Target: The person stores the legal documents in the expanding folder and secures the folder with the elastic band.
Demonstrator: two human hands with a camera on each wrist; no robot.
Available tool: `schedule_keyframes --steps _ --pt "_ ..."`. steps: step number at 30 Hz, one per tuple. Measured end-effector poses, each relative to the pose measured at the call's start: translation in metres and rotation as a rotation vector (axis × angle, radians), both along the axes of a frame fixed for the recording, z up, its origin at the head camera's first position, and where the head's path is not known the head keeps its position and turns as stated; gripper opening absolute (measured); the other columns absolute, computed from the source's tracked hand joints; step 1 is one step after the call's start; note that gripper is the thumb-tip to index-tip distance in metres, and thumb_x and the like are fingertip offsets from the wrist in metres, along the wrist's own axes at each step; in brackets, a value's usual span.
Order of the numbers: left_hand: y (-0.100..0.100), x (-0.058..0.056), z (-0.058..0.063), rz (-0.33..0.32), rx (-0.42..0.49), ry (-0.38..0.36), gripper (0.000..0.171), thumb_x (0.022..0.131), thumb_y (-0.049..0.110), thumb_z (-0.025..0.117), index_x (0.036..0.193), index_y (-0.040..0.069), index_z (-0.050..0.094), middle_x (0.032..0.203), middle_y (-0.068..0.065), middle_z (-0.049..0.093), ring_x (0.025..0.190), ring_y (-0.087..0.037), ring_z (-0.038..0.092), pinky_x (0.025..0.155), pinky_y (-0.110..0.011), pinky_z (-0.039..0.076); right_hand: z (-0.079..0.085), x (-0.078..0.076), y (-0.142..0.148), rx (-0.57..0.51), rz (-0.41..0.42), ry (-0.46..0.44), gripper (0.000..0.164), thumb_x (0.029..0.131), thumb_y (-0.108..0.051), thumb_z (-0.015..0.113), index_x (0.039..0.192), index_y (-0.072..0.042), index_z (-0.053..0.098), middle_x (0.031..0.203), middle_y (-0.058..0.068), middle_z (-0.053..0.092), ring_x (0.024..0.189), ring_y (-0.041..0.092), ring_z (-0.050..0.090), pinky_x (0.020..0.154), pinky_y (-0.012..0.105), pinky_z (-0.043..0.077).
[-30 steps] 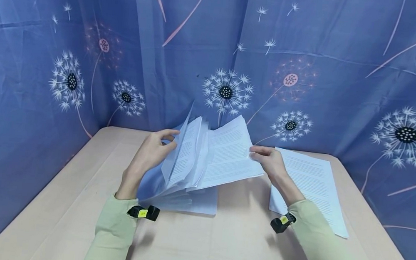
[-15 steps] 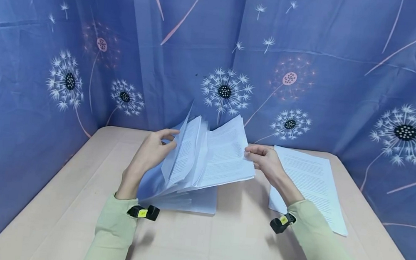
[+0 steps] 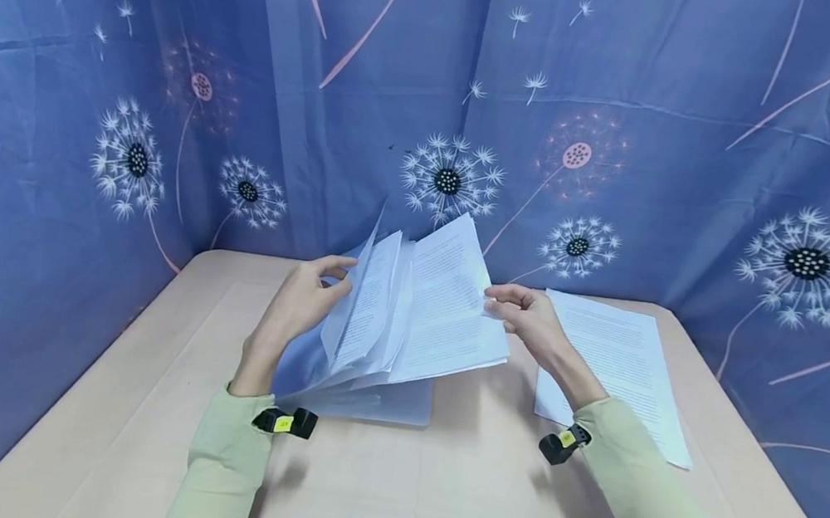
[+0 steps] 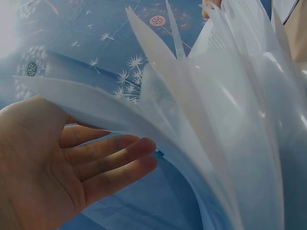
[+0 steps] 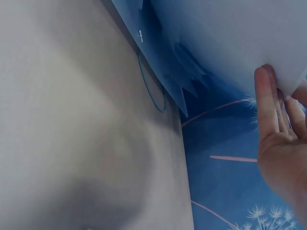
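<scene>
A blue display folder with clear plastic sleeves lies spread on the table, its leaves fanned upward. My left hand pinches a raised clear sleeve at the left; in the left wrist view the sleeve passes between the thumb side and the fingers. My right hand pinches the right edge of a few printed sheets, thumb on the printed face and fingers behind. These sheets slant up off the table, their left part lying against the open sleeves. From below, the right wrist view shows their pale back.
A stack of printed paper lies on the table at the right, partly behind my right hand. A blue dandelion-patterned curtain hangs round the back and sides of the beige table. A thin cord loop hangs by the folder.
My right hand has shifted slightly left, taking the printed sheets toward the folder, and their upper corner has risen. My left hand holds the sleeve in the same place.
</scene>
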State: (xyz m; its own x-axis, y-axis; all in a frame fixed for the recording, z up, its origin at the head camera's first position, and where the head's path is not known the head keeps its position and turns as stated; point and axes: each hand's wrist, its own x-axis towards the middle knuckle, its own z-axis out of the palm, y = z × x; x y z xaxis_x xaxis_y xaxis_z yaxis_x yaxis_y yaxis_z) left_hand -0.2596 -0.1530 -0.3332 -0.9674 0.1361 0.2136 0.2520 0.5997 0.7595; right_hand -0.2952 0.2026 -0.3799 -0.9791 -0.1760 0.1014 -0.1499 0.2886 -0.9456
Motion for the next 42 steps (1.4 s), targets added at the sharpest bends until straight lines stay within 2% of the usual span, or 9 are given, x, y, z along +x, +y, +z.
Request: schedule_keyframes --steps 9,12,18,29,33,39,42 --pt "-0.001 0.001 0.000 -0.001 0.007 0.001 0.044 0.096 0.025 0.052 0.139 0.022 0.058 0.124 -0.009 0.065 0.084 -0.025 0.061 0.057 -0.032 0.045 -0.013 -0.003 -0.020 -0.040 -0.009 0.000 0.041 0.093 -0.021 0.067 0.129 -0.002 0.063 0.110 0.004 0.067 0.094 0.006 0.064 0.082 0.027 0.053" --pt "-0.001 0.001 0.000 0.000 0.008 0.004 0.044 0.095 0.024 0.052 0.139 0.022 0.058 0.124 -0.010 0.065 0.084 -0.025 0.060 0.058 -0.032 0.045 -0.016 -0.005 -0.027 -0.040 0.005 0.002 0.040 0.094 -0.021 0.066 0.129 -0.002 0.063 0.114 0.009 0.067 0.095 0.007 0.065 0.083 0.028 0.054" --pt "0.001 0.000 0.001 0.001 0.013 0.009 0.044 0.095 0.024 0.052 0.138 0.022 0.059 0.124 -0.010 0.065 0.084 -0.025 0.060 0.059 -0.032 0.046 -0.018 -0.005 -0.036 -0.066 0.093 -0.019 0.041 0.097 -0.016 0.061 0.133 0.004 0.059 0.125 0.025 0.063 0.093 0.006 0.067 0.082 0.029 0.058" --pt "0.001 0.001 0.001 0.005 0.015 0.007 0.045 0.094 0.024 0.052 0.139 0.022 0.059 0.123 -0.010 0.065 0.080 -0.025 0.059 0.055 -0.032 0.044 -0.023 -0.006 -0.048 -0.131 0.158 -0.066 0.042 0.098 -0.007 0.055 0.136 0.010 0.053 0.129 0.031 0.059 0.087 0.008 0.069 0.077 0.030 0.059" --pt "0.001 0.001 0.000 0.006 0.017 0.012 0.045 0.094 0.024 0.052 0.138 0.021 0.059 0.122 -0.010 0.066 0.079 -0.024 0.058 0.056 -0.032 0.045 -0.026 -0.005 -0.052 -0.140 0.168 -0.069 0.043 0.097 -0.005 0.056 0.137 0.010 0.052 0.125 0.029 0.060 0.086 0.008 0.068 0.076 0.031 0.059" --pt "0.002 0.001 0.000 0.010 0.016 0.012 0.044 0.094 0.025 0.052 0.138 0.022 0.060 0.122 -0.009 0.066 0.083 -0.025 0.060 0.059 -0.032 0.046 -0.026 -0.004 -0.061 -0.157 0.137 -0.108 0.046 0.093 -0.003 0.061 0.137 0.008 0.052 0.110 0.016 0.063 0.079 0.007 0.064 0.069 0.027 0.058" --pt "0.001 0.001 0.000 0.011 0.015 0.013 0.044 0.095 0.025 0.052 0.138 0.022 0.060 0.121 -0.008 0.066 0.083 -0.025 0.060 0.058 -0.033 0.046 -0.027 -0.005 -0.066 -0.151 0.142 -0.108 0.047 0.092 -0.004 0.063 0.137 0.007 0.051 0.109 0.016 0.064 0.076 0.009 0.063 0.068 0.027 0.057"
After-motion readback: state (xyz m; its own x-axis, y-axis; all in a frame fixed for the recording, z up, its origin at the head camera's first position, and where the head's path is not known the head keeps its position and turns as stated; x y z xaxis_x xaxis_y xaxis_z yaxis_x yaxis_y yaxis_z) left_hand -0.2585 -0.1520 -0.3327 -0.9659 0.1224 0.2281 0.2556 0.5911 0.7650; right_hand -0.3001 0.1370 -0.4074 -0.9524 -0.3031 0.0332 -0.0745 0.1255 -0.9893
